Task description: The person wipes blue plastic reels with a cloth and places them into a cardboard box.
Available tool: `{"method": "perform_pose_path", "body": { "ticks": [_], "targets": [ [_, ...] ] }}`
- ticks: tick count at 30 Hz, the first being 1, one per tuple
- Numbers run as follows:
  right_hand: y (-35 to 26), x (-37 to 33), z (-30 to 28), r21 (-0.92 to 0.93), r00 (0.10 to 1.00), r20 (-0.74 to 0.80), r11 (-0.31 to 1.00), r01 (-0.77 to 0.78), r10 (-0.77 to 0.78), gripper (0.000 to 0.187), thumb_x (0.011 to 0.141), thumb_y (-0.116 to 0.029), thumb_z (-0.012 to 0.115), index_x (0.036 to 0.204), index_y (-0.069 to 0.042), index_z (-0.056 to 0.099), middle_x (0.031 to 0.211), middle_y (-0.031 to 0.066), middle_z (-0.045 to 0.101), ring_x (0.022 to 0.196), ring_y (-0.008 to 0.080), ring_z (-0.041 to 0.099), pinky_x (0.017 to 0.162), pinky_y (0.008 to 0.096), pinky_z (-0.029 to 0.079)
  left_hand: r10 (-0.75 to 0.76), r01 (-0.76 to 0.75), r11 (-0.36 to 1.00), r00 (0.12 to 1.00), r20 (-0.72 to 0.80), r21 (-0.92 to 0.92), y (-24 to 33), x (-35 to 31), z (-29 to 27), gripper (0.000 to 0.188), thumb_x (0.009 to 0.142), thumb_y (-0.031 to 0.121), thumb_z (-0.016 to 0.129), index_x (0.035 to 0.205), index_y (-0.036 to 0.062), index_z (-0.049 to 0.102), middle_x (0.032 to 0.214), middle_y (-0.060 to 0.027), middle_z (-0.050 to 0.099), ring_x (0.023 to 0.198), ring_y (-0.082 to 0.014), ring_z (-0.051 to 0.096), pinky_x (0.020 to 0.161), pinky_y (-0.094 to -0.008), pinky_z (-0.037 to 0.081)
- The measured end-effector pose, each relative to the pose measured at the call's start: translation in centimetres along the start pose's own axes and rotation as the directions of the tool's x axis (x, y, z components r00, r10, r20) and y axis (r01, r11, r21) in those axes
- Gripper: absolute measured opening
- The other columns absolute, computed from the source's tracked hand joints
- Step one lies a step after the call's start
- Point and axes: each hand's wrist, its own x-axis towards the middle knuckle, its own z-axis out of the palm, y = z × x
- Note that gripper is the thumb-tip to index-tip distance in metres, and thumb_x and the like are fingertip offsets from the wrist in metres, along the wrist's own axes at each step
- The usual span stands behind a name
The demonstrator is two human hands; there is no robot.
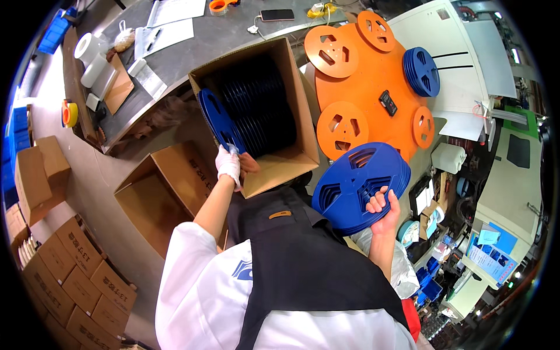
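My left hand (228, 164), in a white glove, grips the lower edge of a blue reel (214, 114). That reel stands tilted at the left side of an open cardboard box (304, 111). Inside the box, rows of dark reels (262, 131) are packed on edge, deep in shadow. On the right, my bare right hand (382, 211) has its fingers curled through a cutout of a stack of blue reels (332, 201), several of them lying together. The stack is held tilted beside my apron, at the near edge of an orange round table (373, 87).
Orange reels (343, 129) and a smaller blue stack (421, 71) lie on the orange table, with a small black device (388, 103). An open empty carton (181, 175) stands left of the box. A grey workbench (227, 32) holds papers and a phone (277, 15). Sealed cartons (81, 286) are piled lower left.
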Motion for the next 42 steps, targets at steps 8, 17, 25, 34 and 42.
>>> {"method": "perform_pose_path", "body": {
  "ticks": [8, 17, 25, 34, 42],
  "targets": [
    [0.2, -1.8, -0.5, 0.001, 0.998, -0.054, 1.0, 0.014, -0.014, 0.019, 0.094, -0.024, 0.05, 0.1, -0.008, 0.055, 0.064, -0.0008, 0.043, 0.054, 0.0106, 0.041, 0.052, 0.0263, 0.038, -0.023, 0.036, 0.972, 0.998, 0.057, -0.23, -0.4, 6.0, 3.2, 0.014, 0.09, 0.018, 0.052, 0.094, 0.0053, 0.057, 0.078, -0.0053, 0.06, 0.071, -0.0181, 0.054, 0.068, -0.0337, 0.045],
    [0.1, -1.8, -0.1, 0.003, 0.998, 0.045, 0.999, 0.052, -0.052, 0.021, 0.094, -0.024, 0.049, 0.104, -0.006, 0.055, 0.063, -0.0006, 0.041, 0.052, 0.0102, 0.039, 0.051, 0.026, 0.036, -0.196, 0.223, 0.973, 0.933, 0.302, -0.057, -1.9, 2.8, 3.6, 0.072, 0.085, 0.019, 0.062, 0.144, 0.0078, 0.022, 0.117, -0.0226, 0.056, 0.098, -0.0314, 0.059, 0.077, -0.042, 0.051],
    [-2.6, -0.5, 4.1, 0.171, 0.891, 0.425, 0.981, 0.091, -0.157, 0.026, 0.092, -0.031, 0.053, 0.097, -0.007, 0.043, 0.058, -0.0023, 0.038, 0.046, 0.0085, 0.039, 0.049, 0.0248, 0.033, 0.45, -0.626, 0.77, 0.67, 0.59, 0.124, 3.1, -8.0, -0.1, 0.062, 0.08, 0.007, 0.063, 0.137, 0.0174, 0.04, 0.143, -0.0167, 0.036, 0.106, -0.0333, 0.058, 0.084, -0.0361, 0.049],
    [-2.6, 1.6, 6.7, 0.208, 0.613, 0.782, 0.974, -0.089, -0.111, 0.037, 0.088, -0.04, 0.062, 0.087, -0.009, 0.041, 0.049, -0.0053, 0.04, 0.036, 0.0047, 0.039, 0.036, 0.0193, 0.03, 0.775, -0.956, -0.156, 0.037, 0.631, 0.248, 13.4, -12.4, -2.7, 0.042, 0.07, 0.007, 0.058, 0.111, 0.0157, 0.059, 0.126, -0.0086, 0.053, 0.059, -0.0187, 0.056, 0.05, -0.0337, 0.049],
    [-5.3, 0.0, 8.8, -0.316, 0.876, 0.476, 0.915, 0.25, -0.075, 0.092, 0.081, -0.057, 0.06, 0.138, 0.006, 0.026, 0.084, 0.0202, 0.065, 0.073, 0.0298, 0.066, 0.069, 0.0357, 0.055, 0.808, -0.999, -0.032, 0.0, 0.59, 0.044, 12.6, -12.5, -4.3, 0.03, 0.075, 0.012, 0.06, 0.104, 0.0048, 0.057, 0.119, -0.0149, 0.059, 0.07, -0.0245, 0.063, 0.059, -0.0349, 0.053]
  ]
}}
